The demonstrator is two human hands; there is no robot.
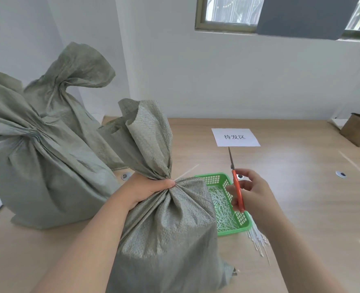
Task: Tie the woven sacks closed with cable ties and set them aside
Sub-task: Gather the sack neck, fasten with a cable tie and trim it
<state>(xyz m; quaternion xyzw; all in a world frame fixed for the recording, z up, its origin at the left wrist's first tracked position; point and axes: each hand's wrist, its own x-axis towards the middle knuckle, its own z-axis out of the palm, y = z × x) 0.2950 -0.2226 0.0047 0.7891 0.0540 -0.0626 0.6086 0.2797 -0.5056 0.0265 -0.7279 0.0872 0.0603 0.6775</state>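
Observation:
A grey-green woven sack [168, 240] stands upright in front of me on the wooden table. My left hand [148, 188] is closed around its gathered neck. A thin white cable tie tail [186, 173] sticks out from the neck toward the upper right. My right hand [252, 192] holds orange-handled scissors [236, 182] with the blades pointing up and away, to the right of the neck and apart from the tie. A green basket [241, 218] beside the sack holds several white cable tie pieces.
Two more gathered sacks stand at the left, one large [39, 172] and one behind it [73, 89]. A white paper sign [235, 137] lies at the table's far middle. Loose white cable ties [257, 240] lie beside the basket. A cardboard box [358, 130] sits at the far right.

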